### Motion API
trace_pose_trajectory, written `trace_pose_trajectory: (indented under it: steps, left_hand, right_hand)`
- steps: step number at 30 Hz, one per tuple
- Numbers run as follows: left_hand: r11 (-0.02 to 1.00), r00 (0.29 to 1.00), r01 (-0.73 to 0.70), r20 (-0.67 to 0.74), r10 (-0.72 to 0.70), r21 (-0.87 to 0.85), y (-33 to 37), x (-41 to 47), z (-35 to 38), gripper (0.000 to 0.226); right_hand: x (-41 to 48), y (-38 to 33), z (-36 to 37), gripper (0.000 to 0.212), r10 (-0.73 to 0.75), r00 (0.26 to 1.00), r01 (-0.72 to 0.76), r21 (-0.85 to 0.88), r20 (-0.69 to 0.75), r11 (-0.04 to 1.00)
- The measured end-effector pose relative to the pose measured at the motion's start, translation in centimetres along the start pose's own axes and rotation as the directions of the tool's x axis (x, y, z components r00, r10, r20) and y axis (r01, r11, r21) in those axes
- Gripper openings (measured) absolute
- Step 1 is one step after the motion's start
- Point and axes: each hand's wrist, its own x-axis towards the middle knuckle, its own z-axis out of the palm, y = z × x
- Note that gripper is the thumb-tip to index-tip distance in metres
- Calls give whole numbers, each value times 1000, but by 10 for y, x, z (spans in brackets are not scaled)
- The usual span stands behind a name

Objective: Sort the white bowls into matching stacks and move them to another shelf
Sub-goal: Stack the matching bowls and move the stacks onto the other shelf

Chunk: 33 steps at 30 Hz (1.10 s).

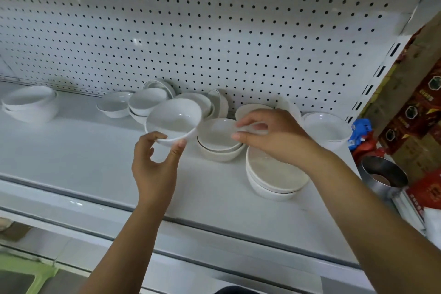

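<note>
Since glazed bowls like these look stiff, slick and chippable (light singly, I judge), the rim suits gripping: the left hand [155, 164] pinches a white bowl [173, 122] by its near rim above the shelf [71, 150], while the right hand [269, 137] pinches a blurred shallow dish [250, 128] over a stack [219, 148].

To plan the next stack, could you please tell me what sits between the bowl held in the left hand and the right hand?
In the head view, a short stack of shallow white bowls stands on the shelf between them.

Print on the red cartons [411, 112] is illegible.
</note>
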Motion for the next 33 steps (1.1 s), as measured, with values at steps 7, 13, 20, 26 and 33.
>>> trace_pose_trajectory:
  steps: [7, 13, 20, 26, 33]
  left_hand:
    - [978, 990, 44, 123, -71, 206, -23, 34, -45, 30]
    - [963, 971, 18, 224, -81, 271, -39, 56, -62, 32]
    - [956, 933, -36, 354, -73, 292, -44, 80, -80, 34]
    - [962, 896, -14, 430, -110, 274, -51, 91, -94, 33]
    - [967, 879, -26, 466, -98, 253, -53, 97, -107, 33]
  right_hand:
    - [44, -21, 35, 30, 52, 959, 41, -319, 278, 947]
    - [55, -23, 58, 25, 135, 913, 51, -437, 386, 898]
    - [52, -27, 65, 29, 167, 960, -34, -499, 223, 866]
    - [36, -25, 80, 42, 123, 992, -101, -398, 31, 912]
    - [24, -36, 91, 52, 95, 979, -148, -313, -178, 938]
